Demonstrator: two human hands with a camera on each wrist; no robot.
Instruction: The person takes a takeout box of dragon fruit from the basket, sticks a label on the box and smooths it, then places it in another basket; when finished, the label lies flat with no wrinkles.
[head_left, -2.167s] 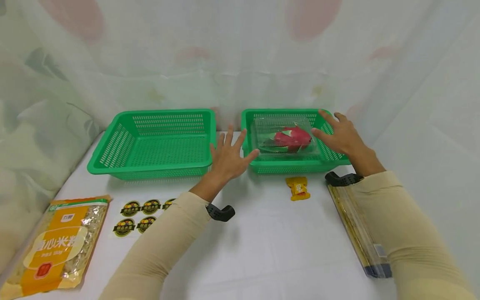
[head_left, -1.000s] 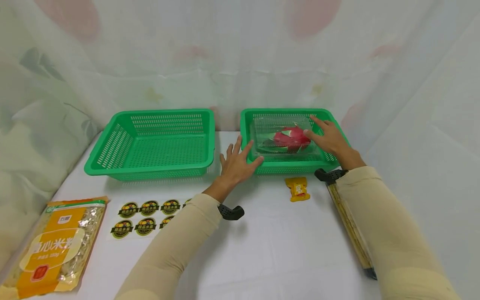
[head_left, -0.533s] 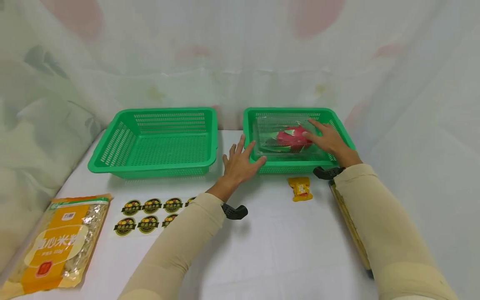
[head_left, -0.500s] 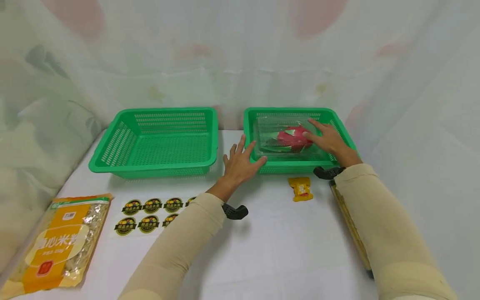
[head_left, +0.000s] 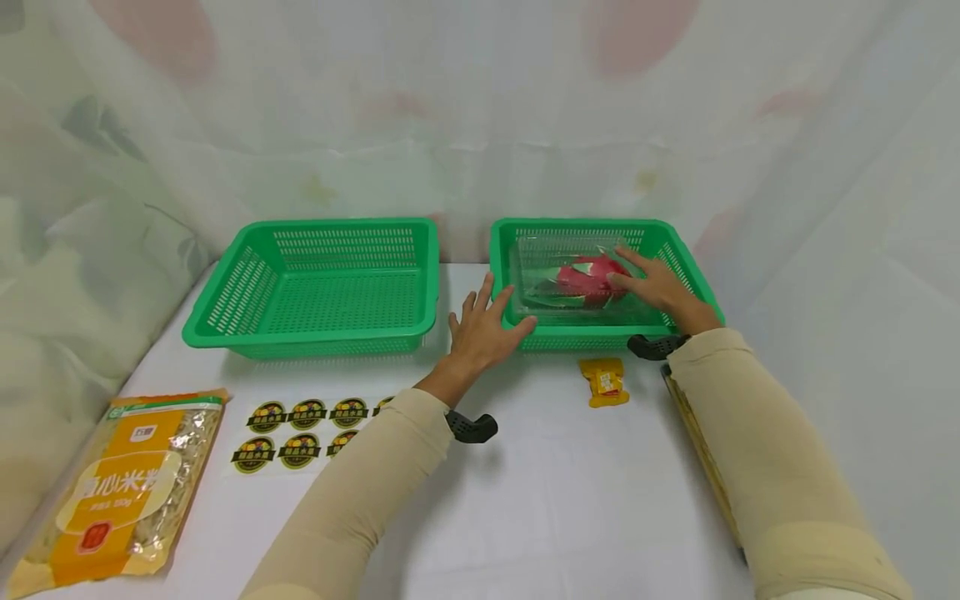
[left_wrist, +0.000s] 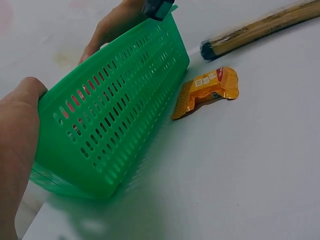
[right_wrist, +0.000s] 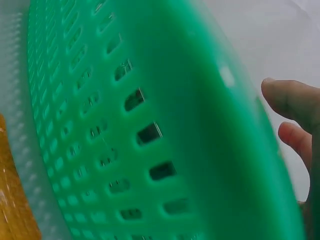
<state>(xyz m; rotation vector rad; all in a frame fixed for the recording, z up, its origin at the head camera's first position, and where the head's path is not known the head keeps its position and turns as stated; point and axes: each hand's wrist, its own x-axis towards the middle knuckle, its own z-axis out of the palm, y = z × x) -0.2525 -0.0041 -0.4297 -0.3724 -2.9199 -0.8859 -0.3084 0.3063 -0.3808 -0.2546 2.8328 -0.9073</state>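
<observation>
Currently, left hand point(head_left: 480, 335) spread, at near left corner of the smaller green basket point(head_left: 592, 331); cannot tell if it touches the rim. Right hand point(head_left: 660, 287) over the right end of a clear box point(head_left: 536, 258), thumb and forefinger apart; contact unclear. Box lies inside that basket, dragon fruit point(head_left: 588, 279) within. Orange packet point(head_left: 603, 383) just in front, on the white table point(head_left: 540, 500).
</observation>
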